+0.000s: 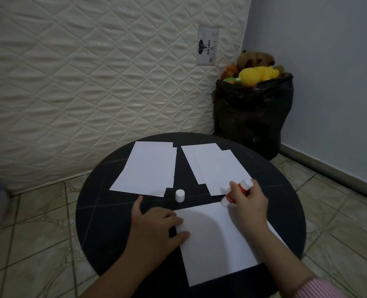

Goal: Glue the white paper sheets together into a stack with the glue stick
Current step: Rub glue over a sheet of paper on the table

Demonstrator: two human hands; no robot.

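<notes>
A white paper sheet (217,241) lies near the front of the round black table (101,222). My left hand (156,224) rests flat on its left edge, fingers spread. My right hand (251,203) grips a red and white glue stick (242,188), its tip touching the sheet's far right corner. The glue stick's white cap (180,195) stands upright on the table behind the sheet. Two loose piles of white sheets lie farther back: the left pile (148,168) and the right pile (217,168).
A quilted mattress (92,82) leans upright behind the table. A black bag (253,112) full of soft toys stands in the corner at the back right. Tiled floor surrounds the table.
</notes>
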